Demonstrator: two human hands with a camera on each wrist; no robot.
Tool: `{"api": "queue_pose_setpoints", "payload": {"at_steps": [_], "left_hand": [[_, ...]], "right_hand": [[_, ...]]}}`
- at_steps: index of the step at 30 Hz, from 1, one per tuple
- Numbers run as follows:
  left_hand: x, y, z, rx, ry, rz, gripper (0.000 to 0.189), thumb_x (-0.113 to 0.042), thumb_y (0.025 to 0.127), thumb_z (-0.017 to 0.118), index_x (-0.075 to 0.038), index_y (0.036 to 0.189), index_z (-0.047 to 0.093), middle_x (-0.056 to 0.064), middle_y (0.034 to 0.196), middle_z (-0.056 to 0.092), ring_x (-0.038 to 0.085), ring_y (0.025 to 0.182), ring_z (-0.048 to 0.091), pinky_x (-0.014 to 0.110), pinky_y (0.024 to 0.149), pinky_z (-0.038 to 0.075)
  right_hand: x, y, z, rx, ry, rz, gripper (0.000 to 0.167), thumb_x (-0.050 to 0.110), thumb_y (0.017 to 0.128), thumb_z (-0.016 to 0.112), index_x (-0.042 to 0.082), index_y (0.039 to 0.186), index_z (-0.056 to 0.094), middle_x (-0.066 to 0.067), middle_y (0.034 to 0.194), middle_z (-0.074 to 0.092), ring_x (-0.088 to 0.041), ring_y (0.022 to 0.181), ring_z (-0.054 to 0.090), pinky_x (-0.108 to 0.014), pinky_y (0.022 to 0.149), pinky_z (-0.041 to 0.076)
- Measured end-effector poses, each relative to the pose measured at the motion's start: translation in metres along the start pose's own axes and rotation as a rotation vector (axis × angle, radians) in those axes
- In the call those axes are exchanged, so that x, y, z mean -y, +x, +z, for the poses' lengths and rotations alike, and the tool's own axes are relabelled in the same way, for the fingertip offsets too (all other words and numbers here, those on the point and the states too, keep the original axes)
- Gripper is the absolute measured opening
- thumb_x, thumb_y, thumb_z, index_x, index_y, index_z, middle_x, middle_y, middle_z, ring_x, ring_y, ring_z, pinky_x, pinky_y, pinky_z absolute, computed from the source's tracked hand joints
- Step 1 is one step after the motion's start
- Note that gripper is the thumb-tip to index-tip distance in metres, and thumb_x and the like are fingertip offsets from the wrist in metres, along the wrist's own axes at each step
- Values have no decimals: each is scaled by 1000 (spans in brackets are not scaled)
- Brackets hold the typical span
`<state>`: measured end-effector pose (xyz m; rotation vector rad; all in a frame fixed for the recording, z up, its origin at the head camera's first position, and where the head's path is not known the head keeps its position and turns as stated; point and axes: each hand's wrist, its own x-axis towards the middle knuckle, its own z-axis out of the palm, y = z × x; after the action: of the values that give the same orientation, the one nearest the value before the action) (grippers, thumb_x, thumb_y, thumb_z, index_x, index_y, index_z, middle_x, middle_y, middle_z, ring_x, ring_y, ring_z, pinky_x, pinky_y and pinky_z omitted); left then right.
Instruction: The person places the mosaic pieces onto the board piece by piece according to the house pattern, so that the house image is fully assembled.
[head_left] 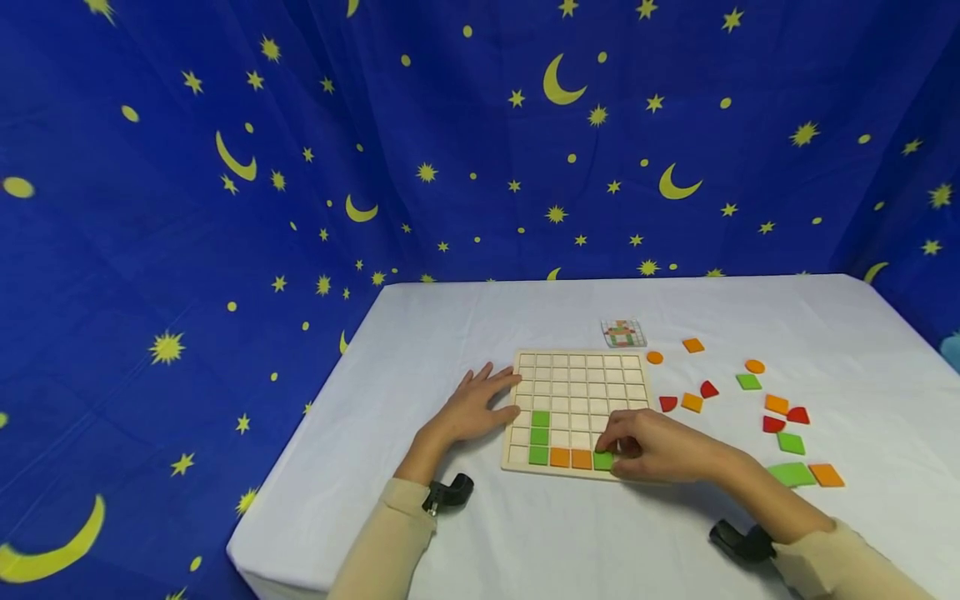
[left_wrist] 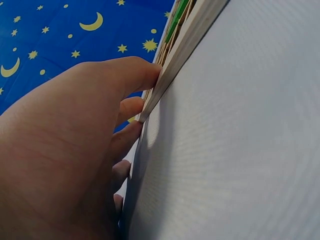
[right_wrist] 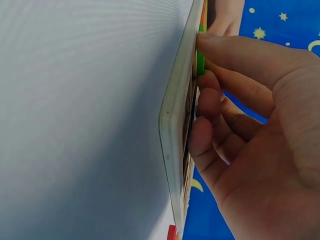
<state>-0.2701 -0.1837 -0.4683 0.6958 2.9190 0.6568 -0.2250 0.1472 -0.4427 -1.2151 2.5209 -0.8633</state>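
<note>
A wooden grid board point(head_left: 592, 375) lies on the white table. My left hand point(head_left: 468, 410) rests at its left side with fingers spread; in the left wrist view the thumb point(left_wrist: 150, 75) touches the board's edge. Over the bottom row, my right hand point(head_left: 663, 446) pinches a green square tile point(head_left: 602, 461) between thumb and fingers. The right wrist view shows that green tile point(right_wrist: 200, 62) at board level, right at the thumb tip. Left of it sit two orange square tiles point(head_left: 560, 457), then a column of three green squares point(head_left: 539, 437).
A small pattern card point(head_left: 623, 333) lies behind the board. Right of the board are scattered orange squares point(head_left: 693, 345), orange circles point(head_left: 655, 357), red quarter-round tiles point(head_left: 708, 389) and green pieces point(head_left: 791, 475). A blue star-and-moon curtain point(head_left: 480, 150) hangs behind the table.
</note>
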Motion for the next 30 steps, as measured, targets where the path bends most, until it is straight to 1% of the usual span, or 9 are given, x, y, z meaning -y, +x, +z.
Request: {"api": "queue_pose_setpoints", "payload": {"at_steps": [8,14,16,21,24,28,30], "left_hand": [[-2,1,-1,1,2,17,61,-52,93,51,-28,148,41,-8,155,27,22,145,9,44,116,1],[-2,2,-3,-5,1,10,60,-52,94,52,-28,148,40,-10,155,26,22,145,9,43,116,1],[-2,2,-2,-3,1,6,60,-52,93,52,-28,148,41,-10,155,26,21,145,9,43,116,1],[-2,1,0,7,-2,5,61,-54,93,51,-28,148,41,-9,155,27,21,145,8,43,116,0],[-2,1,0,3,-4,7,61,-54,93,51,-28,148,40,-9,155,26,21,145,8,43,116,0],[-2,0,-1,3,-5,4,60,-52,94,52,-29,147,41,-10,155,26,20,145,8,43,116,0],[-2,0,-1,4,-5,0,60,-52,94,52,-29,147,41,-11,154,26,20,145,8,43,116,0]], "right_hand": [[-1,-6,-3,-4,-35,76,21,22,82,76,28,101,72,12,90,58,-9,79,54,-22,67,48],[-7,-16,-10,-34,-12,44,18,24,83,76,28,100,72,13,91,58,-8,77,54,-22,65,48],[-9,-22,-12,-36,-11,50,17,24,83,76,29,99,72,13,90,58,-8,77,54,-22,65,48],[-19,-46,-20,-75,-36,67,15,28,85,75,33,98,71,17,90,59,-6,76,52,-21,63,46],[-25,-65,-29,-127,-37,68,14,27,85,75,32,98,72,16,90,60,-5,74,52,-21,61,45],[-33,-88,-43,-208,-49,122,12,25,85,75,31,96,72,16,89,61,-6,71,50,-21,58,44],[-37,-99,-49,-241,-68,169,13,24,84,76,31,94,72,16,86,60,-6,70,50,-21,56,43]]}}
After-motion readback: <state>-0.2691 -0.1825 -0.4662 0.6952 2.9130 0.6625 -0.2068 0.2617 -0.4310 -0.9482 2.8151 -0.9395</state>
